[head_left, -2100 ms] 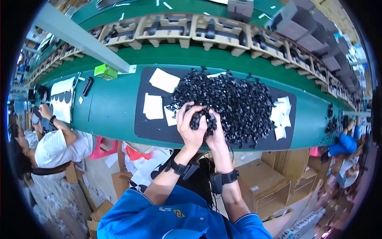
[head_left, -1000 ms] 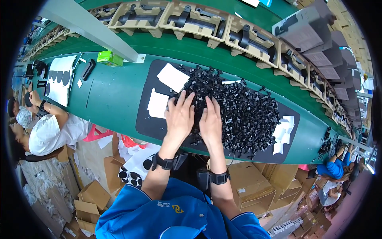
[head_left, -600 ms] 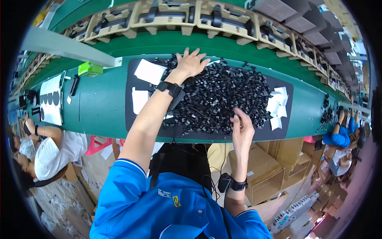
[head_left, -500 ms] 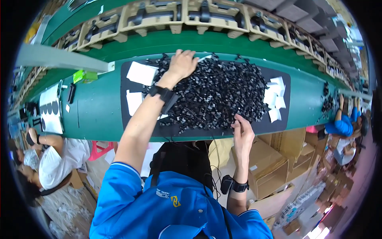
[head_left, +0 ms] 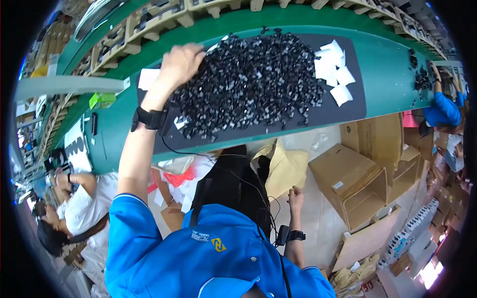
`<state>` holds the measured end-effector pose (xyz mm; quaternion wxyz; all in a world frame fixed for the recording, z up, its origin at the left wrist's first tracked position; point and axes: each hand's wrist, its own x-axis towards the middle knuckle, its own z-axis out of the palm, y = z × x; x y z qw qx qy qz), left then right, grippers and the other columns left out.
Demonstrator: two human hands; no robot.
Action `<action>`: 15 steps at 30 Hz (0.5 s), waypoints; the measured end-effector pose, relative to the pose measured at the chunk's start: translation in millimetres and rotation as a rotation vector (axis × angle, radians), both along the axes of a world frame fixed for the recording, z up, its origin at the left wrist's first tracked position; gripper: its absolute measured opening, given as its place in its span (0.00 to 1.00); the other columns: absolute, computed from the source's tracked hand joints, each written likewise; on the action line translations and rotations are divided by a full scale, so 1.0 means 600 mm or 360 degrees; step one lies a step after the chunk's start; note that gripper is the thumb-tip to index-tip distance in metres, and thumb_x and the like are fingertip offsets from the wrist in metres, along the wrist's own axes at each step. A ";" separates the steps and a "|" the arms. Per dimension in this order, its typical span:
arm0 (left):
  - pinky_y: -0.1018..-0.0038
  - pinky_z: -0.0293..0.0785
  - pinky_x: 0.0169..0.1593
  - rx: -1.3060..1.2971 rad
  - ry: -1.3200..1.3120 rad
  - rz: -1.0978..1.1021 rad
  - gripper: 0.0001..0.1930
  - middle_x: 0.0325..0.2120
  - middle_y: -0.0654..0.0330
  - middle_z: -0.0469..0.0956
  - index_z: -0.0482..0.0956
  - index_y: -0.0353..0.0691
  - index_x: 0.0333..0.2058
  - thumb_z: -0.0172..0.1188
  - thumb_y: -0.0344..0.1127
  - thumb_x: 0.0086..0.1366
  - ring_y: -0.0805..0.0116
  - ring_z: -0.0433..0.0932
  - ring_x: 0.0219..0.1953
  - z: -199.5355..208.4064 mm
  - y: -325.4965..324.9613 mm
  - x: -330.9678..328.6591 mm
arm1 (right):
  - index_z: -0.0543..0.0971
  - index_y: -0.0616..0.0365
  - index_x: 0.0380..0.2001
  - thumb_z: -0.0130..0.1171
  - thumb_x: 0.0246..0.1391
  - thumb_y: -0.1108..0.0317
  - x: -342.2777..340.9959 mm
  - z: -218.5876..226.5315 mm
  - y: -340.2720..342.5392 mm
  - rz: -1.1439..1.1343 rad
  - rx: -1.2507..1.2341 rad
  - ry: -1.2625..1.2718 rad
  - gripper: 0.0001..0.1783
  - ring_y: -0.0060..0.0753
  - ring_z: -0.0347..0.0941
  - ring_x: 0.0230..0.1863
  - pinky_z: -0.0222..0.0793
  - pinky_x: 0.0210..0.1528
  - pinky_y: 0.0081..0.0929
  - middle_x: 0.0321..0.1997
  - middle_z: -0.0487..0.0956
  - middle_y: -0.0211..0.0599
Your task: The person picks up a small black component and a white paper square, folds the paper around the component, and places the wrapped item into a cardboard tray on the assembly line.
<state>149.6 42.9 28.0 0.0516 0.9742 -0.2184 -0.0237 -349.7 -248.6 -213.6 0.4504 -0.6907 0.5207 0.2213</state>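
Black pieces (head_left: 248, 87) could spill far-left if left hand (head_left: 180, 64), fingers bent together, sweeps. Right hand (head_left: 295, 199): fingers curled, pinch unclear.

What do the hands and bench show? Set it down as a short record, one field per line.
Left hand: at the far left edge of the pile; grip hidden
Right hand: below the bench's near edge, away from the pile; fingers bent, any hold unclear
Pile: many small black parts, heaped on a dark mat
White sheets: several, overlapping, at the pile's right
Bench: green
Floor: open cardboard box, right of the right hand
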 end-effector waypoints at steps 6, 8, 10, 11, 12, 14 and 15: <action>0.65 0.66 0.53 -0.0107 -0.0458 -0.0253 0.14 0.43 0.54 0.77 0.77 0.42 0.43 0.55 0.40 0.61 0.53 0.71 0.49 0.117 0.012 -0.128 | 0.63 0.62 0.58 0.60 0.44 0.42 -0.099 -0.125 0.031 0.0670 -0.0103 0.0205 0.45 0.50 0.71 0.51 0.67 0.50 0.47 0.49 0.74 0.54; 0.65 0.68 0.48 -0.0061 -0.0482 -0.0329 0.13 0.39 0.56 0.78 0.78 0.42 0.41 0.58 0.39 0.59 0.55 0.72 0.45 0.132 0.030 -0.183 | 0.57 0.65 0.61 0.60 0.40 0.36 -0.101 -0.149 0.057 0.0755 -0.0139 0.0225 0.54 0.59 0.65 0.55 0.61 0.55 0.51 0.52 0.70 0.59; 0.66 0.69 0.46 0.0015 -0.0383 -0.0309 0.12 0.37 0.57 0.78 0.78 0.43 0.40 0.58 0.38 0.58 0.57 0.73 0.42 0.112 0.049 -0.220 | 0.54 0.66 0.62 0.61 0.39 0.35 -0.089 -0.177 0.089 0.0749 -0.0150 0.0241 0.56 0.60 0.64 0.55 0.60 0.55 0.51 0.53 0.69 0.59; 0.67 0.69 0.44 0.0057 -0.0274 -0.0288 0.11 0.35 0.58 0.78 0.79 0.43 0.39 0.59 0.37 0.58 0.59 0.74 0.39 0.098 0.053 -0.236 | 0.52 0.66 0.62 0.61 0.38 0.34 -0.083 -0.190 0.106 0.0736 -0.0190 0.0278 0.59 0.62 0.62 0.56 0.60 0.56 0.52 0.54 0.67 0.60; 0.67 0.70 0.42 0.0067 -0.0047 -0.0186 0.10 0.34 0.57 0.78 0.79 0.43 0.38 0.59 0.36 0.57 0.59 0.74 0.38 0.087 0.037 -0.260 | 0.50 0.67 0.63 0.61 0.37 0.33 -0.082 -0.203 0.118 0.0709 -0.0229 0.0334 0.61 0.63 0.61 0.56 0.59 0.56 0.53 0.55 0.65 0.60; 0.68 0.71 0.37 0.0010 0.0330 -0.0241 0.08 0.30 0.57 0.76 0.78 0.42 0.35 0.60 0.34 0.56 0.60 0.73 0.34 0.046 0.023 -0.305 | 0.48 0.66 0.63 0.61 0.38 0.33 -0.068 -0.209 0.136 0.0715 -0.0261 0.0424 0.61 0.63 0.61 0.56 0.60 0.55 0.54 0.56 0.64 0.60; 0.68 0.71 0.34 -0.0053 0.0483 -0.0394 0.08 0.27 0.57 0.75 0.78 0.43 0.35 0.61 0.34 0.55 0.61 0.73 0.31 0.018 0.026 -0.324 | 0.46 0.65 0.64 0.60 0.39 0.33 -0.057 -0.208 0.144 0.0756 -0.0307 0.0500 0.62 0.62 0.60 0.56 0.61 0.54 0.54 0.57 0.63 0.59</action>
